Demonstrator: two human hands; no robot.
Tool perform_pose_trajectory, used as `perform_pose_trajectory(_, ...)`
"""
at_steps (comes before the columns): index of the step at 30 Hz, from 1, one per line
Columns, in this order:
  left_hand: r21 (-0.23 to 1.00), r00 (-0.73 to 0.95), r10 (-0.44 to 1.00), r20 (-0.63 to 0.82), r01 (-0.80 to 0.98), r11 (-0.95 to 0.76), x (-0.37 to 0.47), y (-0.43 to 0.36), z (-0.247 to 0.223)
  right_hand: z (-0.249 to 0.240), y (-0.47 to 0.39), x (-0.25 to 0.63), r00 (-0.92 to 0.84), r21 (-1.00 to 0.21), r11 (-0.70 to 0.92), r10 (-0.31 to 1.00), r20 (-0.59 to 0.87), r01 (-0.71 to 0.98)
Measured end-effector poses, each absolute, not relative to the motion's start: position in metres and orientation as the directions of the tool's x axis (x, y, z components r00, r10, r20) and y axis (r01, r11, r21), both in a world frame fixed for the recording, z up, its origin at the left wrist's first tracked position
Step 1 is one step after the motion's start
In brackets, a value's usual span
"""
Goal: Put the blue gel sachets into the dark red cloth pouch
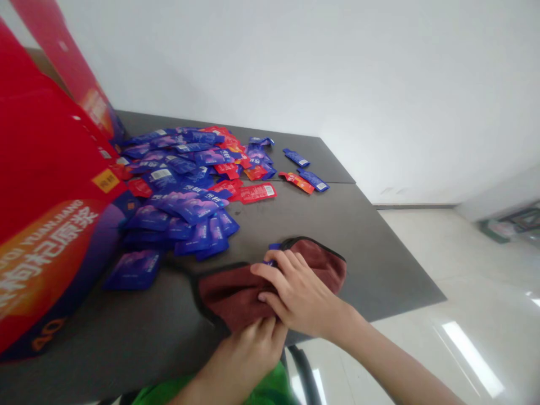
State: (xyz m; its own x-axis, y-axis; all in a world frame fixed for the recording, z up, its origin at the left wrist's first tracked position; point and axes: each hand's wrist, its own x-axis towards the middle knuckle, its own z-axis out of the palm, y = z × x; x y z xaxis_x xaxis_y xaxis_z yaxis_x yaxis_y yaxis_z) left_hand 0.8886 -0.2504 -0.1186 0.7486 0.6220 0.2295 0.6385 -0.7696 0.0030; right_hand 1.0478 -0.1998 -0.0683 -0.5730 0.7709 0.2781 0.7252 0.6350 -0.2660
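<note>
A brown cloth [230,292] with dark edging lies bunched near the table's front edge. My left hand [255,349] is closed on its near side, the fingertips partly hidden. My right hand [301,292] rests just above and touches the left, its fingers bent and closed over the middle of the cloth. A bit of a blue sachet [275,246] shows beyond the right fingers; most of it is hidden by the hand and cloth. Left of the cloth, a single blue sachet [134,270] lies flat by the pile.
A heap of blue sachets [185,202] and red sachets [258,193] spreads over the grey table [358,242]. A few sachets [313,180] lie apart toward the right. A large red box [50,169] stands at the left, and a white wall [337,67] rises behind.
</note>
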Motion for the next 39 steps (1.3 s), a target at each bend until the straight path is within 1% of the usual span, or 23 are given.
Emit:
perform_pose_trajectory(3, -0.018, 0.761, 0.592, 0.266, 0.618, -0.786, 0.892, -0.250, -0.117, -0.095, -0.205, 1.046, -0.666, -0.190, 0.706, 0.707, 0.236, 0.682)
perform_pose_trajectory(5, -0.052, 0.795, 0.541, 0.276, 0.574, -0.817, 0.892, -0.248, -0.117, -0.108, -0.195, 1.046, -0.755, -0.137, 0.787, 0.616, 0.223, 0.602)
perform_pose_trajectory(7, -0.082, 0.820, 0.491, 0.295, 0.533, -0.842, 0.891, -0.246, -0.116, -0.113, -0.174, 1.048, -0.788, -0.096, 0.810, 0.585, 0.191, 0.578)
perform_pose_trajectory(9, -0.092, 0.826, 0.475, 0.302, 0.521, -0.848, 0.890, -0.244, -0.117, -0.111, -0.146, 1.053, -0.732, -0.089, 0.751, 0.659, 0.174, 0.654)
perform_pose_trajectory(11, -0.066, 0.818, 0.502, 0.280, 0.538, -0.840, 0.890, -0.243, -0.117, -0.104, -0.122, 1.061, -0.601, -0.112, 0.625, 0.777, 0.188, 0.772)
perform_pose_trajectory(13, -0.016, 0.809, 0.534, 0.246, 0.554, -0.832, 0.891, -0.242, -0.117, -0.092, -0.113, 1.070, -0.452, -0.178, 0.499, 0.856, 0.251, 0.848)
perform_pose_trajectory(14, 0.007, 0.801, 0.548, 0.242, 0.563, -0.826, 0.891, -0.242, -0.117, -0.086, -0.116, 1.072, -0.395, -0.225, 0.466, 0.869, 0.297, 0.856)
perform_pose_trajectory(15, 0.023, 0.792, 0.558, 0.248, 0.571, -0.821, 0.892, -0.243, -0.117, -0.081, -0.125, 1.072, -0.372, -0.265, 0.467, 0.864, 0.340, 0.844)
perform_pose_trajectory(17, 0.024, 0.781, 0.563, 0.271, 0.580, -0.814, 0.894, -0.243, -0.118, -0.074, -0.153, 1.068, -0.441, -0.281, 0.559, 0.810, 0.388, 0.780)
perform_pose_trajectory(19, -0.020, 0.795, 0.537, 0.282, 0.565, -0.825, 0.896, -0.243, -0.119, -0.077, -0.180, 1.061, -0.648, -0.194, 0.716, 0.693, 0.315, 0.671)
perform_pose_trajectory(20, -0.043, 0.804, 0.521, 0.285, 0.554, -0.831, 0.896, -0.243, -0.119, -0.082, -0.187, 1.058, -0.719, -0.156, 0.762, 0.645, 0.259, 0.628)
perform_pose_trajectory(21, -0.062, 0.812, 0.504, 0.293, 0.542, -0.838, 0.896, -0.242, -0.120, -0.088, -0.188, 1.056, -0.759, -0.126, 0.784, 0.620, 0.201, 0.607)
perform_pose_trajectory(22, -0.073, 0.820, 0.488, 0.300, 0.530, -0.845, 0.896, -0.241, -0.120, -0.095, -0.183, 1.055, -0.766, -0.105, 0.782, 0.623, 0.158, 0.614)
perform_pose_trajectory(24, -0.065, 0.833, 0.462, 0.303, 0.502, -0.862, 0.896, -0.238, -0.120, -0.105, -0.156, 1.059, -0.706, -0.069, 0.716, 0.698, 0.120, 0.695)
perform_pose_trajectory(26, -0.029, 0.846, 0.464, 0.262, 0.487, -0.873, 0.896, -0.236, -0.118, -0.107, -0.123, 1.067, -0.597, -0.048, 0.607, 0.791, 0.137, 0.793)
perform_pose_trajectory(28, 0.019, 0.840, 0.505, 0.198, 0.512, -0.859, 0.896, -0.234, -0.116, -0.099, -0.102, 1.075, -0.478, -0.085, 0.500, 0.857, 0.194, 0.862)
perform_pose_trajectory(30, 0.040, 0.812, 0.552, 0.190, 0.555, -0.831, 0.898, -0.235, -0.115, -0.086, -0.106, 1.077, -0.410, -0.172, 0.467, 0.867, 0.284, 0.867)
perform_pose_trajectory(31, 0.037, 0.799, 0.563, 0.211, 0.569, -0.821, 0.898, -0.236, -0.114, -0.079, -0.118, 1.076, -0.421, -0.209, 0.499, 0.846, 0.326, 0.841)
perform_pose_trajectory(33, -0.009, 0.790, 0.555, 0.262, 0.577, -0.817, 0.900, -0.237, -0.115, -0.072, -0.150, 1.069, -0.541, -0.212, 0.635, 0.756, 0.367, 0.743)
perform_pose_trajectory(34, -0.039, 0.794, 0.541, 0.278, 0.572, -0.819, 0.900, -0.238, -0.115, -0.073, -0.167, 1.066, -0.641, -0.175, 0.716, 0.688, 0.340, 0.675)
perform_pose_trajectory(36, -0.079, 0.812, 0.514, 0.276, 0.552, -0.830, 0.901, -0.238, -0.115, -0.081, -0.187, 1.060, -0.759, -0.109, 0.798, 0.599, 0.256, 0.593)
perform_pose_trajectory(37, -0.086, 0.822, 0.501, 0.272, 0.539, -0.838, 0.901, -0.237, -0.115, -0.088, -0.189, 1.059, -0.779, -0.083, 0.805, 0.591, 0.209, 0.588)
perform_pose_trajectory(39, -0.073, 0.834, 0.476, 0.277, 0.512, -0.856, 0.900, -0.235, -0.114, -0.102, -0.173, 1.062, -0.763, -0.047, 0.774, 0.631, 0.142, 0.631)
